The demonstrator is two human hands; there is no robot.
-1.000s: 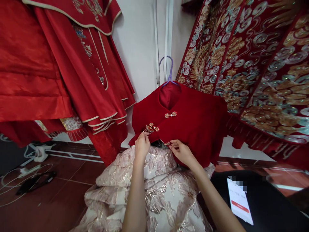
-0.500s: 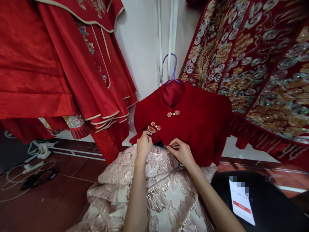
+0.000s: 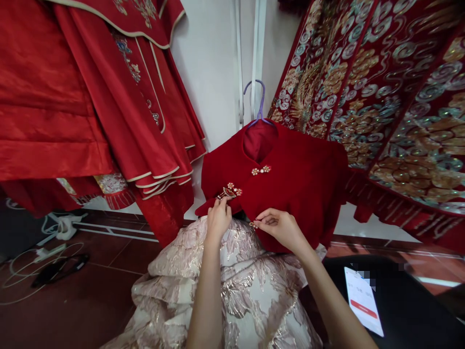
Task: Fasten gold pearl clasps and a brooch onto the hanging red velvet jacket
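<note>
Red velvet jacket (image 3: 290,179): L hand (image 3: 218,218) & R hand (image 3: 281,227) each pinched on its front edge.

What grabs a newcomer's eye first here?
The red velvet jacket on a purple hanger at centre, with the left hand and right hand pinching its lower front edge. Next, the gold-embroidered red garment filling the upper right, and the pale brocade skirt below the hands.

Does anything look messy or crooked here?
The red jacket on the purple hanger gapes at the bottom: its top clasp is closed, but the lower edge looks parted between the left hand and right hand. White cords sprawl loose on the floor.
</note>
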